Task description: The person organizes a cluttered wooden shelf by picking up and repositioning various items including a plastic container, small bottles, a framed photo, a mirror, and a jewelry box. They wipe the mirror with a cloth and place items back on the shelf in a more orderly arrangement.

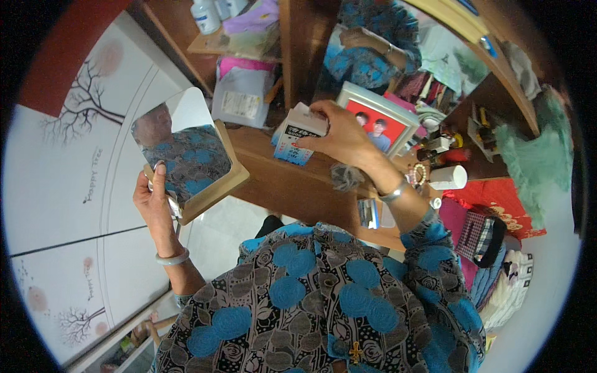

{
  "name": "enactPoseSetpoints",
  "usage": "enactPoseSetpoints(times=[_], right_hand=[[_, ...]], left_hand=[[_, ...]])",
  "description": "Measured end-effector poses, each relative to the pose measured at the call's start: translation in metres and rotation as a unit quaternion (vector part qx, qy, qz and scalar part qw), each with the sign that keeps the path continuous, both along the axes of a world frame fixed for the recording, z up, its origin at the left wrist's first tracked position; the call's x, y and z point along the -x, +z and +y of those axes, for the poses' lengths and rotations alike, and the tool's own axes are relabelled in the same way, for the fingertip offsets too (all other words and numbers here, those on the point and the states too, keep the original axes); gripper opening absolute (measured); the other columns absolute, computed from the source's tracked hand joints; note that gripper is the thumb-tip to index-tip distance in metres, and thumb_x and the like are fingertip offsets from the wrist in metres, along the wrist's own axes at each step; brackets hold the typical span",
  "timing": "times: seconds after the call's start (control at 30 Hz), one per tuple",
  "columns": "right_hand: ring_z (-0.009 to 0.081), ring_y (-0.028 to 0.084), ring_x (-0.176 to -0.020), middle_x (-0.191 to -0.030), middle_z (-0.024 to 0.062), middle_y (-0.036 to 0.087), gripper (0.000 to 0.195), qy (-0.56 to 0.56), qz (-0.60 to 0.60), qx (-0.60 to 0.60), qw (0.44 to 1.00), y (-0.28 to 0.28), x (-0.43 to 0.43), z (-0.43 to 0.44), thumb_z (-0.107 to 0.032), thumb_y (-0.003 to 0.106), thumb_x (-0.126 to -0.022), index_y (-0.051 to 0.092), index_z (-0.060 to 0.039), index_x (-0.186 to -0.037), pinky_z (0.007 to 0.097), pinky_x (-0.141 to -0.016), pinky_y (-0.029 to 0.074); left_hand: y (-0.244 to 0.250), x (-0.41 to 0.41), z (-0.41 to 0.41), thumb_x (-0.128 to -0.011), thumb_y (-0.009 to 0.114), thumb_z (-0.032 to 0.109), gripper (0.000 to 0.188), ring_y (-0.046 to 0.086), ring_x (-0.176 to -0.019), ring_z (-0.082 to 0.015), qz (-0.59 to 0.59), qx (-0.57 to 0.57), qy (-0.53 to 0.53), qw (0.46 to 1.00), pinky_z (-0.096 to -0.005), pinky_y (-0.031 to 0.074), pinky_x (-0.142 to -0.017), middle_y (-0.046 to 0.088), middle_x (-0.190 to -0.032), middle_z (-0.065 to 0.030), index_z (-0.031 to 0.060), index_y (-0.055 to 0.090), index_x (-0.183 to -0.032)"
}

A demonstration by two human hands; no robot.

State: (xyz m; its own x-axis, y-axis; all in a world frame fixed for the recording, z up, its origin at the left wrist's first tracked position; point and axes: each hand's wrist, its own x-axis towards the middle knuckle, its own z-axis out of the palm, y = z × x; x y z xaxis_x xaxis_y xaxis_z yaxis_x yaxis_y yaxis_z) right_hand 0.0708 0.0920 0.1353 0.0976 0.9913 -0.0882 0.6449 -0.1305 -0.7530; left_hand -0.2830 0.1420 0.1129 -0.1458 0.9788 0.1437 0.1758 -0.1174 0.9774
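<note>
My left hand [153, 205] grips a rectangular mirror with a tan frame [226, 184] by its lower left edge, thumb on the glass side. The mirror is tilted and reflects a person in a patterned blue and grey top. Over the wooden dresser, my right hand [347, 133] has its fingers and thumb around a small blue and white carton [290, 151] that bears writing. Whether the carton's base touches the wood, I cannot tell. Just right of the carton stands a silver-framed photo [392, 119] of two people on red. A grey fuzzy bundle [346, 177] lies below my right wrist.
Behind the photo is a large dresser mirror [447, 65]. A white cup [448, 177], a beaded bracelet [419, 173] and small bottles crowd the right side. Folded clothes [489, 252] are stacked farther right. Shelves at upper left hold a white bottle [205, 16] and a plastic tub [242, 95].
</note>
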Motion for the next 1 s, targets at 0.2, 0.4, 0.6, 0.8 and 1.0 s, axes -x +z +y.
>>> enactPoseSetpoints(times=[0.2, 0.4, 0.6, 0.8, 1.0], right_hand=[[0.0413, 0.051, -0.116, -0.12, 0.0253, 0.051, 0.061, -0.01, -0.116, 0.025, 0.993, -0.151, 0.028, 0.019, -0.023, 0.08, -0.075, 0.05, 0.0052, -0.121, 0.0457, -0.099, 0.048], [0.0409, 0.054, -0.112, -0.12, 0.0231, 0.049, 0.059, -0.033, -0.17, -0.041, 0.984, -0.207, 0.034, 0.0, -0.02, 0.08, -0.075, 0.043, 0.0006, -0.116, 0.0466, -0.091, 0.054], [0.0415, 0.047, -0.124, -0.131, 0.0252, 0.045, 0.085, -0.027, -0.149, 0.033, 0.988, -0.211, 0.034, -0.008, -0.028, 0.081, -0.076, 0.03, 0.0008, -0.138, 0.0459, -0.103, 0.045], [0.0456, 0.046, -0.127, -0.139, 0.0301, 0.042, 0.088, 0.01, -0.205, -0.029, 0.978, -0.189, 0.03, -0.012, -0.031, 0.081, -0.076, 0.034, 0.0044, -0.141, 0.0497, -0.101, 0.046], [0.0335, 0.068, -0.074, -0.082, 0.0174, 0.069, 0.017, -0.157, -0.141, -0.442, 0.872, 0.049, -0.051, -0.075, -0.02, 0.067, -0.088, 0.069, -0.0083, -0.1, 0.0406, -0.068, 0.057]], left_hand=[[-0.005, 0.025, 0.002, -0.093, 0.071, 0.022, 0.018, 0.049, -0.073, -0.0033, 0.001, 0.033, 0.029, 0.999, -0.0196, 0.038, -0.066, 0.062, -0.082, 0.0048, 0.0044, 0.07, -0.099], [-0.012, 0.015, 0.022, -0.096, 0.065, 0.022, 0.025, 0.055, -0.079, -0.0075, 0.009, 0.022, -0.005, 1.0, -0.0232, 0.044, -0.07, 0.066, -0.09, -0.0017, -0.0017, 0.07, -0.103], [0.019, -0.037, 0.029, -0.098, 0.06, 0.023, 0.025, 0.041, -0.073, -0.0051, 0.105, -0.032, -0.088, 0.99, -0.0224, 0.034, -0.063, 0.053, -0.078, 0.005, -0.0001, 0.067, -0.097], [0.027, -0.064, 0.035, -0.097, 0.058, 0.014, 0.018, 0.052, -0.079, -0.0074, -0.06, -0.011, -0.196, 0.979, -0.0242, 0.044, -0.072, 0.062, -0.089, -0.0007, -0.0013, 0.065, -0.101], [0.055, -0.096, 0.021, -0.096, 0.059, 0.011, 0.015, 0.058, -0.078, -0.0077, -0.176, -0.041, -0.241, 0.953, -0.0231, 0.047, -0.073, 0.066, -0.091, -0.0034, -0.0028, 0.064, -0.101]])
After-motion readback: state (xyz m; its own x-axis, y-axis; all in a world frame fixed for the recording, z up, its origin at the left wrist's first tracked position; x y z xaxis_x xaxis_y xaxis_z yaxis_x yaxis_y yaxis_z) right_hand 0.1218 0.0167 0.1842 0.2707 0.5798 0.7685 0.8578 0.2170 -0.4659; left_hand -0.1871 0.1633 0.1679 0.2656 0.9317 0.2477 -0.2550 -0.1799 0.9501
